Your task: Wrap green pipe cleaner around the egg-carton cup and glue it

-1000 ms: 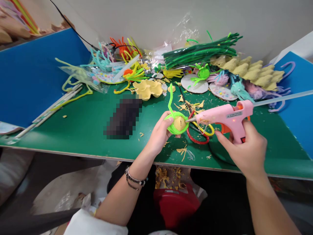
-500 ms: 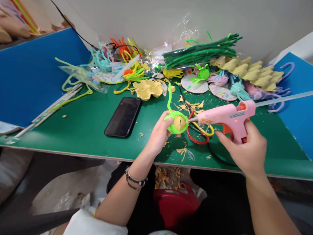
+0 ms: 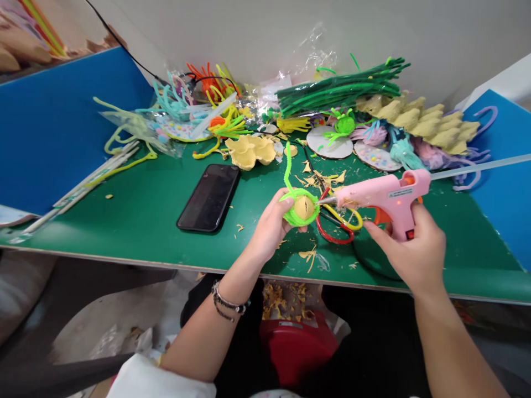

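My left hand point(image 3: 271, 224) grips a round craft piece, a yellow egg-carton cup point(image 3: 305, 208) ringed by a bright green pipe cleaner point(image 3: 289, 168) whose loose end sticks up. A dark slit shows in the cup's middle. My right hand point(image 3: 415, 254) is wrapped around the handle of a pink glue gun point(image 3: 373, 193), thumb near its orange trigger. The gun's metal nozzle meets the right rim of the green ring, and a clear glue stick point(image 3: 481, 167) juts from its back. Scissors with red and yellow handles point(image 3: 338, 235) lie just beneath the nozzle.
A black phone point(image 3: 208, 198) lies left of my hands. Yellow carton scraps point(image 3: 307, 254) dot the green table point(image 3: 136, 221). Along the wall sit green pipe cleaners point(image 3: 340, 91), an egg carton point(image 3: 423, 124), a cut carton piece point(image 3: 251, 152) and white discs point(image 3: 331, 142). Blue panels point(image 3: 70, 127) flank the table.
My right hand and the back of the glue gun have shifted slightly left, while the nozzle stays at the green ring. My left hand has barely moved.
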The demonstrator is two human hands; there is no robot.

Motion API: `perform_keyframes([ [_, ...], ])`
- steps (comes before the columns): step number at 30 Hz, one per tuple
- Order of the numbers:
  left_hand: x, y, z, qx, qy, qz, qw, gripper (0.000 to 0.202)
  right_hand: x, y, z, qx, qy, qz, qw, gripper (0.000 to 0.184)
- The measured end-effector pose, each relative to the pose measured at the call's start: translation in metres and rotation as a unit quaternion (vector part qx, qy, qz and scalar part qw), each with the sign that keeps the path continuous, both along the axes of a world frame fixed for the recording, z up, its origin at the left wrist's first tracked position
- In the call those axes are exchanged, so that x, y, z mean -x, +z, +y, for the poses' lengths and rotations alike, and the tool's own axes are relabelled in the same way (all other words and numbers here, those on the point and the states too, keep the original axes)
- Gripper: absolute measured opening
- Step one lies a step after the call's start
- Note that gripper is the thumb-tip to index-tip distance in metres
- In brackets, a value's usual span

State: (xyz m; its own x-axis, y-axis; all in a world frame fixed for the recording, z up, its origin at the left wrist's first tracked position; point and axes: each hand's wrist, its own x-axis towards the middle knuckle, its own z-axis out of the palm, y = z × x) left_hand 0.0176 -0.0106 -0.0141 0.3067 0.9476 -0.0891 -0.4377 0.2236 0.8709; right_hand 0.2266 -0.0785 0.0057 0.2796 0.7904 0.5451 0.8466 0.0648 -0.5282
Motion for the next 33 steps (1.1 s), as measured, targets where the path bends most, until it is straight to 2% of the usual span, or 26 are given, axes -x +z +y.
perform_keyframes([
  [10,-0.0003,0.0026,0.0003,0.027,-0.034,-0.044,0.998,0.037,0.0036,0.0009,-0.0025,0.023,0.03,0.051,0.998,0.032],
  [14,0.001,0.0051,0.0003,0.05,-0.048,-0.063,0.996,0.034,0.002,-0.0002,-0.0024,0.014,0.037,0.04,0.998,0.032],
  [18,0.0019,0.0052,0.0,0.055,-0.03,-0.073,0.995,0.023,0.0029,-0.0004,-0.002,0.014,0.043,0.015,0.999,0.034],
  [23,0.0017,0.0056,-0.0002,0.056,-0.024,-0.085,0.994,0.018,0.0048,-0.0017,-0.0011,0.006,0.033,-0.014,0.999,0.035],
  [27,0.0013,0.0067,0.0002,0.067,-0.019,-0.095,0.993,0.017,0.0031,-0.0038,-0.0009,-0.021,0.029,-0.057,0.998,0.035],
  [33,0.0009,0.007,0.0006,0.096,-0.002,-0.091,0.991,0.015,0.0028,-0.0054,-0.0038,-0.104,-0.014,-0.154,0.982,0.035],
])
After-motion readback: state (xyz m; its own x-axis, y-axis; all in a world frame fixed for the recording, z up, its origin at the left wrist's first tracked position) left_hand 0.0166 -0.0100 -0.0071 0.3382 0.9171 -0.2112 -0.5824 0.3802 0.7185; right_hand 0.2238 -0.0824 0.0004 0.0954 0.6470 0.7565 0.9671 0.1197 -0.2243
